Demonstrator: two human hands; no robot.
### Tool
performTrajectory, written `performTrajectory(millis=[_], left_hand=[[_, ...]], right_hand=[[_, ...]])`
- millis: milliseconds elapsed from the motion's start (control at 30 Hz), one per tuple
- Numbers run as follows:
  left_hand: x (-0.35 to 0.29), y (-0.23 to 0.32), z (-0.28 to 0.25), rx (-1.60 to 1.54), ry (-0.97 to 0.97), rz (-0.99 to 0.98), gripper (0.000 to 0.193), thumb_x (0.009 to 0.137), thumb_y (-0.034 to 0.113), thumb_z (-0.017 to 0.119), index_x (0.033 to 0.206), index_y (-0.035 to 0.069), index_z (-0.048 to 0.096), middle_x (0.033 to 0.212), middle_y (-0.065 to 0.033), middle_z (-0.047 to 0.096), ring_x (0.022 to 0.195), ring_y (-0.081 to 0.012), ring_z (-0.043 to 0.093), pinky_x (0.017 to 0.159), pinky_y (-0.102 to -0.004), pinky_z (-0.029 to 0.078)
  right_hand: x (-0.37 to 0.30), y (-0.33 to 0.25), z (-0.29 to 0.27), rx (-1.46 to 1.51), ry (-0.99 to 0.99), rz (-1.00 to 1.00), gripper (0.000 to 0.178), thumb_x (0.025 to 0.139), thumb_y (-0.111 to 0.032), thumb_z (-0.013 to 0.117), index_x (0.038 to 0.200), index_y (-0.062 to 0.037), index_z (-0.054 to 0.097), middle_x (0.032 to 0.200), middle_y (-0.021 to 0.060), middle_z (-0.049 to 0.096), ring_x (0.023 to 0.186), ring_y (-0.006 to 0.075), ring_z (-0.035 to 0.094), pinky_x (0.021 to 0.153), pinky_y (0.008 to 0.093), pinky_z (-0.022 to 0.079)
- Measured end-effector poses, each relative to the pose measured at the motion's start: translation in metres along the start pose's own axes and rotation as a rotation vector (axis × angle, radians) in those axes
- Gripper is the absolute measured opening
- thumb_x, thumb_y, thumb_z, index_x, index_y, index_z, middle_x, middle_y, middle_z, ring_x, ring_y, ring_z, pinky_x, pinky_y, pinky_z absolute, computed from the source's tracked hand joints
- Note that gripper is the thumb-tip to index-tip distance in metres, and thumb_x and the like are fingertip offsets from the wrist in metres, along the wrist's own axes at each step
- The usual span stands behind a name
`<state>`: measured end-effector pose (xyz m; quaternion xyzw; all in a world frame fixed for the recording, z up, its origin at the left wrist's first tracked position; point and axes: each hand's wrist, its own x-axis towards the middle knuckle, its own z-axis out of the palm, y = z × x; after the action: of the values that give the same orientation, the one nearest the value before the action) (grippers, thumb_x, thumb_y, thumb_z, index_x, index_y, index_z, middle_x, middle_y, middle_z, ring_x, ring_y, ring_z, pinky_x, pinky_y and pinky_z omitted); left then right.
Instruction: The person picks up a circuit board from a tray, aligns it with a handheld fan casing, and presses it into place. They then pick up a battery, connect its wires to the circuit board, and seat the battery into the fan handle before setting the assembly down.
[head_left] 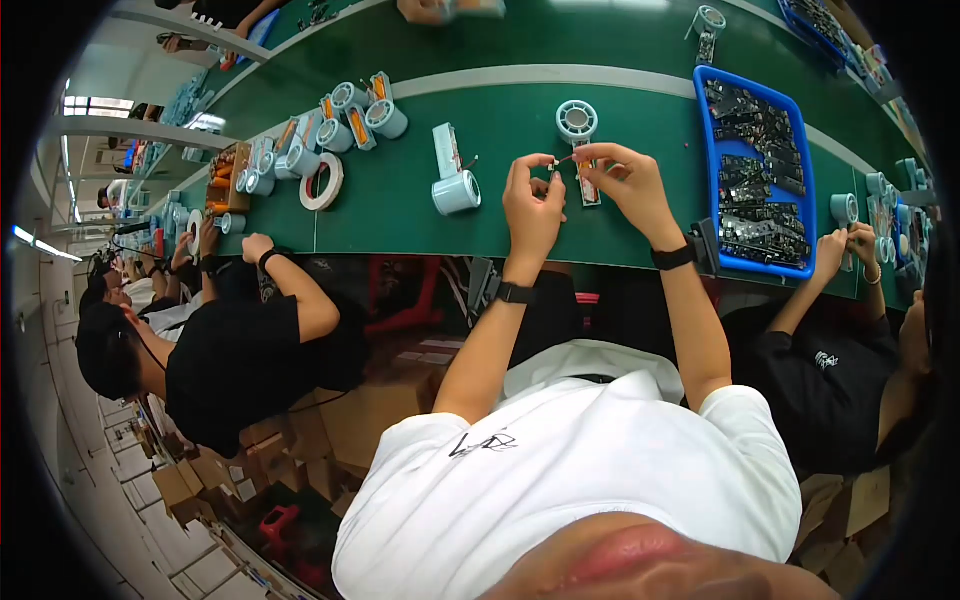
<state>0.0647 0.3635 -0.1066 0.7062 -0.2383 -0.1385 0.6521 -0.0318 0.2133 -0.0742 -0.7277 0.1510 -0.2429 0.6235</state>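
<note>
Pinching the end of a thin red wire (567, 158), the left hand (537, 205) meets the right hand (632, 190), whose fingertips curl at it, their grip unclear. Just beyond lies a light-blue fan unit (577, 122), its handle running back beneath the right fingers. Bare green bench (380, 190) opens leftward to a second unit (456, 190); a blue tray (709, 170) bounds the right; the near edge passes below both hands.

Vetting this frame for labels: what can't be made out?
Head view, each item:
How the left hand and right hand grip the thin red wire: too small, fingers in the way.
Part of the light-blue housing: behind the right hand's fingers.
Lower circuit boards in the blue tray: covered by upper ones.
Item by the far hand: blurred, at the top edge.
</note>
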Motion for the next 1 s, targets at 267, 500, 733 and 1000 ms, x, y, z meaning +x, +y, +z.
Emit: performTrajectory(millis=[267,500,733,1000], left_hand=[[-0.003,0.012,-0.006,-0.175,-0.044,-0.098,0.020,0.103,0.005,0.068,0.122,0.000,0.064,0.109,-0.0078,0.067,0.066,-0.0101,0.067,0.049,-0.0262,0.057],[-0.003,0.008,-0.007,-0.206,-0.049,-0.037,0.025,0.107,0.012,0.067,0.129,0.000,0.065,0.110,-0.0085,0.069,0.065,-0.0108,0.069,0.052,-0.0263,0.059],[-0.003,0.006,-0.007,-0.197,-0.049,-0.048,0.026,0.108,0.015,0.066,0.130,0.000,0.066,0.109,-0.0093,0.071,0.063,-0.0117,0.069,0.052,-0.0272,0.059],[-0.003,0.004,-0.008,-0.184,-0.051,-0.047,0.026,0.109,0.014,0.064,0.130,-0.001,0.064,0.109,-0.0099,0.071,0.063,-0.0123,0.070,0.052,-0.0274,0.058]], right_hand=[[0.020,0.015,-0.002,-0.156,0.014,-0.363,0.020,0.098,-0.007,0.078,0.117,-0.0092,0.084,0.105,0.0053,0.082,0.087,0.0098,0.072,0.072,0.0238,0.056],[0.021,0.014,-0.005,-0.173,-0.057,-0.095,0.018,0.097,-0.005,0.079,0.114,-0.0080,0.084,0.102,0.0031,0.081,0.086,0.0110,0.074,0.074,0.0233,0.056],[0.024,0.013,-0.003,-0.305,-0.051,-0.314,0.013,0.095,-0.007,0.081,0.106,-0.0092,0.085,0.100,0.0046,0.080,0.083,0.0115,0.075,0.067,0.0226,0.054],[0.025,0.004,0.000,-0.429,-0.071,-0.330,0.013,0.092,-0.010,0.083,0.105,-0.0094,0.085,0.096,0.0047,0.078,0.080,0.0144,0.074,0.064,0.0270,0.056]])
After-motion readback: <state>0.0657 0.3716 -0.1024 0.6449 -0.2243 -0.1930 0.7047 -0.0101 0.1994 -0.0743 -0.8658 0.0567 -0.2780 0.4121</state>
